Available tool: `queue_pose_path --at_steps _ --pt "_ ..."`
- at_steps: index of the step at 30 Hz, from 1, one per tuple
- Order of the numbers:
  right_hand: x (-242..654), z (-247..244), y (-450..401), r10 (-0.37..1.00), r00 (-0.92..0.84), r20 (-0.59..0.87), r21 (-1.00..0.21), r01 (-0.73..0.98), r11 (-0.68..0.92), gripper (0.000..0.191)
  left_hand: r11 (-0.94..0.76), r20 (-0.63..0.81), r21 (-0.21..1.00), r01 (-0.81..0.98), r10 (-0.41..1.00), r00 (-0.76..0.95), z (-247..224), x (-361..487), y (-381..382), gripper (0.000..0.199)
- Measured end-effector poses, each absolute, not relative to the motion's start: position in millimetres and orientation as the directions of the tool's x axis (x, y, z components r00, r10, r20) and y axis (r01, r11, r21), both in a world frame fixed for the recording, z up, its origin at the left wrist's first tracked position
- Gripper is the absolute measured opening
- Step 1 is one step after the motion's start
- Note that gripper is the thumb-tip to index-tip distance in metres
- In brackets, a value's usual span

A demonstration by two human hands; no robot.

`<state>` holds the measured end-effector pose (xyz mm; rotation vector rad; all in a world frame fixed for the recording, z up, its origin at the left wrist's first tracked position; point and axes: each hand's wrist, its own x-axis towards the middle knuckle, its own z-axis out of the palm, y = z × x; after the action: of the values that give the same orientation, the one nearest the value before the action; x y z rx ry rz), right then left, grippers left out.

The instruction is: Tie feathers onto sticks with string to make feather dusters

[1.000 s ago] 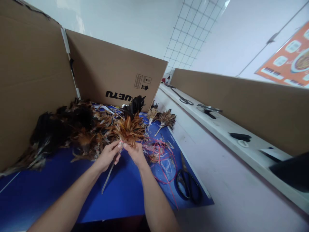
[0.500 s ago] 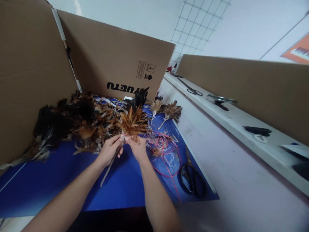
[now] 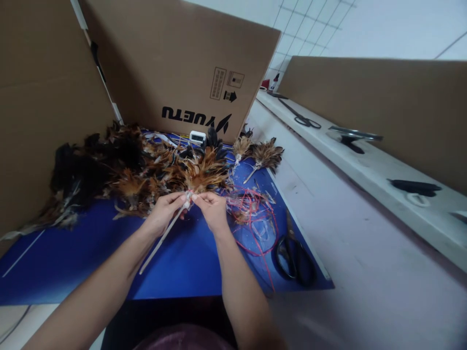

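A feather duster (image 3: 204,175) of brown and black feathers on a thin wooden stick (image 3: 160,243) is held between my two hands over the blue table (image 3: 175,277). My left hand (image 3: 166,209) is closed on its bound neck, where the stick meets the feathers. On the other side of that neck, my right hand (image 3: 211,206) pinches the binding with thumb and fingertips. A bit of pink string shows at the neck. Just right of my right hand lies a tangle of pink string (image 3: 251,204).
Loose feathers (image 3: 124,170) are heaped at the left. Two small feather bundles (image 3: 268,153) lie at the back right. Black-handled scissors (image 3: 294,257) rest near the right edge. Cardboard panels (image 3: 175,58) stand behind; a white ledge (image 3: 365,170) runs along the right, with tools on it.
My view has tipped downward a little. Both hands keep hold of the duster, and its stick has swung slightly, its free end now farther left.
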<state>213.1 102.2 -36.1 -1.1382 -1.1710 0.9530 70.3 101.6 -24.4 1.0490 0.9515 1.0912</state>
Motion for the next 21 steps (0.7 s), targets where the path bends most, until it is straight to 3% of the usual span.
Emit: queue_pose_path --at_steps 8,12,16,18,21 --pt "215 -38 103 0.976 0.14 0.168 -0.985 0.06 0.161 0.023 0.185 -0.136 0.97 -0.157 0.95 0.28 -30 64 106 0.035" --pt "215 -43 105 0.98 0.092 0.177 -0.98 0.109 0.167 0.03 -0.027 0.014 0.997 0.066 0.981 0.194 -37 64 108 0.042" --pt "213 -48 106 0.987 0.101 0.128 -0.989 0.081 0.12 0.031 -0.287 0.239 0.89 0.355 0.955 0.176 -35 64 106 0.041" --pt "212 -47 105 0.988 0.11 0.11 -0.994 0.01 0.11 0.029 -0.332 0.269 0.859 0.389 0.94 0.208 -32 63 104 0.041" --pt "211 -40 103 0.992 0.112 0.062 -0.992 -0.099 0.073 0.027 -0.286 0.205 0.916 0.281 0.937 0.284 -32 60 104 0.046"
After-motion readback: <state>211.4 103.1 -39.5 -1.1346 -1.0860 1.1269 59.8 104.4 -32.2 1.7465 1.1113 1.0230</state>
